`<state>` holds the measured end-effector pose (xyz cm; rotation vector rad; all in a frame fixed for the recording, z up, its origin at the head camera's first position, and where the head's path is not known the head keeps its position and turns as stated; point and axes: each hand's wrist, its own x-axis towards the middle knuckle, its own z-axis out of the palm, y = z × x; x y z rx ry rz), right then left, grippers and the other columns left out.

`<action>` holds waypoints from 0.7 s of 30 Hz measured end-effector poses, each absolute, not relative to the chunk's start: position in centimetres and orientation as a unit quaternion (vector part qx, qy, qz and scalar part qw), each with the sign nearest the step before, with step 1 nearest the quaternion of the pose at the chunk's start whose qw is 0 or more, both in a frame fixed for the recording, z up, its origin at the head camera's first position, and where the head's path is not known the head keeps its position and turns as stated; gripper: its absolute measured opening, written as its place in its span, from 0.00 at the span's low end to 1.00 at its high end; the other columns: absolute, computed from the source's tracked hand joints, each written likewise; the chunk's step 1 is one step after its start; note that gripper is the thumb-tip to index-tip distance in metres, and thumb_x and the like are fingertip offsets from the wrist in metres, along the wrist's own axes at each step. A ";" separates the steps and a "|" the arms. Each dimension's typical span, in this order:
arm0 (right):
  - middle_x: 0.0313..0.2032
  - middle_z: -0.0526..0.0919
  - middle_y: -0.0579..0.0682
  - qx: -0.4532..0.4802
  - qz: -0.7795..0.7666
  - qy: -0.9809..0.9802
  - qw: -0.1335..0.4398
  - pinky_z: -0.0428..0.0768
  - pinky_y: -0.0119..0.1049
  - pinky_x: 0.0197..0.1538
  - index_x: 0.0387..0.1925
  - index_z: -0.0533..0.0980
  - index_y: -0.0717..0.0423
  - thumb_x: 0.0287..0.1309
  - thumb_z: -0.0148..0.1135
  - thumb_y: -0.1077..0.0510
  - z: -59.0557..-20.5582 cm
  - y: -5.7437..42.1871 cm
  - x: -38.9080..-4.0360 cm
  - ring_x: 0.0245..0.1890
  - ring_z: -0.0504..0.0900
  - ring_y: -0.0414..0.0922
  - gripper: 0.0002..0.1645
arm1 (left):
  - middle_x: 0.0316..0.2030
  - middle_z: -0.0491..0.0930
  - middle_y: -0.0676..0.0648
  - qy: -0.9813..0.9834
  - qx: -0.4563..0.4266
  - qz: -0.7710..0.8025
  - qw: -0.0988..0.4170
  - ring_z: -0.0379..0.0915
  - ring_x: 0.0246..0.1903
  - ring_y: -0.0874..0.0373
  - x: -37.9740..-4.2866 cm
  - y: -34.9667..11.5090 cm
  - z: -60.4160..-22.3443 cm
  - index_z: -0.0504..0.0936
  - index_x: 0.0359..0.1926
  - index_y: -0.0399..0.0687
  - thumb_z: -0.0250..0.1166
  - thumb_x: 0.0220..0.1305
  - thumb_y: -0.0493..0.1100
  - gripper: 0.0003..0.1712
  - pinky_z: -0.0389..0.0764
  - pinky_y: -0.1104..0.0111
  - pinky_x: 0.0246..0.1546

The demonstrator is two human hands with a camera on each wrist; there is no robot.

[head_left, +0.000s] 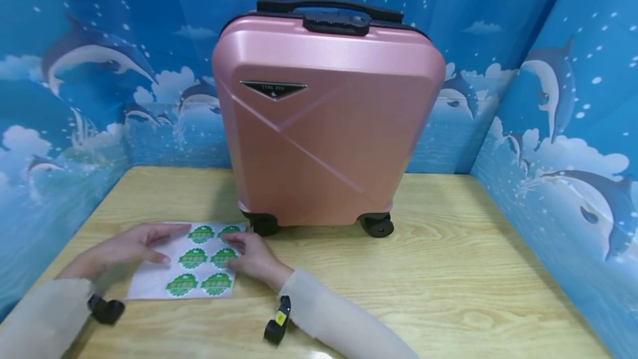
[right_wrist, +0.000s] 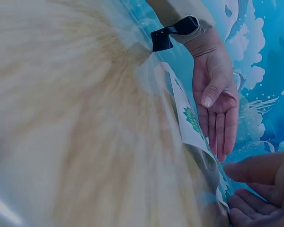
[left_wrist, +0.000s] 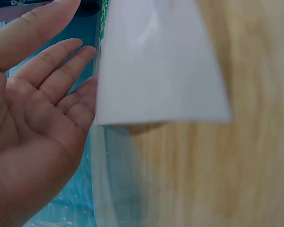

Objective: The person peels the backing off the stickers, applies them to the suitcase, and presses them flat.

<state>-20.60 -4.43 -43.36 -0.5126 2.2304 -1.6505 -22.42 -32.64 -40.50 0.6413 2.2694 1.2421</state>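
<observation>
A white sheet of round green stickers [head_left: 193, 258] lies on the table in front of the suitcase. My left hand [head_left: 132, 245] is over the sheet's left part, its fingers extended towards the top row of stickers and its thumb apart from them. In the left wrist view that hand [left_wrist: 42, 104] shows its palm beside the sheet's bare white end [left_wrist: 156, 71]. On the right side, my right hand [head_left: 256, 256] reaches over the sheet's edge, thumb and fingertips spread at the right column. The right wrist view shows its thumb [right_wrist: 258, 170] and fingers apart beside the sheet, which bends upward.
A pink hard-shell suitcase [head_left: 324, 143] with a black handle stands upright on wheels, just behind the sheet. The wooden table [head_left: 463, 270] extends to the right. Blue dolphin-print curtains [head_left: 563, 126] enclose the back and sides. Each wrist carries a small black camera.
</observation>
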 end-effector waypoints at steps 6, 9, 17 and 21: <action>0.56 0.77 0.50 -0.191 -0.568 0.783 0.163 0.71 0.26 0.57 0.56 0.74 0.58 0.43 0.65 0.74 -43.3 -3.1 -20.3 0.58 0.74 0.42 0.34 | 0.67 0.52 0.29 0.831 0.239 0.447 0.231 0.55 0.56 0.84 -22.3 -31.9 -40.7 0.57 0.68 0.32 0.68 0.53 0.43 0.45 0.61 0.86 0.52; 0.55 0.78 0.50 -0.183 -0.569 0.784 0.167 0.72 0.27 0.57 0.56 0.74 0.58 0.42 0.65 0.74 -43.3 -2.5 -20.0 0.58 0.74 0.43 0.34 | 0.67 0.53 0.30 0.833 0.238 0.446 0.226 0.53 0.53 0.88 -22.0 -31.4 -40.7 0.57 0.68 0.32 0.68 0.54 0.44 0.45 0.59 0.87 0.52; 0.57 0.77 0.51 -0.196 -0.561 0.784 0.180 0.71 0.30 0.59 0.57 0.72 0.60 0.43 0.66 0.72 -43.2 0.3 -19.0 0.59 0.73 0.45 0.34 | 0.66 0.54 0.26 0.809 0.294 0.453 0.231 0.53 0.56 0.85 -21.4 -29.7 -40.9 0.57 0.67 0.28 0.67 0.55 0.41 0.43 0.58 0.86 0.55; 0.57 0.76 0.52 -0.205 -0.561 0.780 0.184 0.71 0.31 0.59 0.58 0.71 0.61 0.43 0.66 0.71 -43.1 2.1 -18.6 0.59 0.73 0.47 0.35 | 0.66 0.53 0.26 0.790 0.298 0.473 0.254 0.55 0.57 0.84 -21.1 -28.8 -41.0 0.58 0.66 0.27 0.67 0.55 0.39 0.42 0.58 0.86 0.55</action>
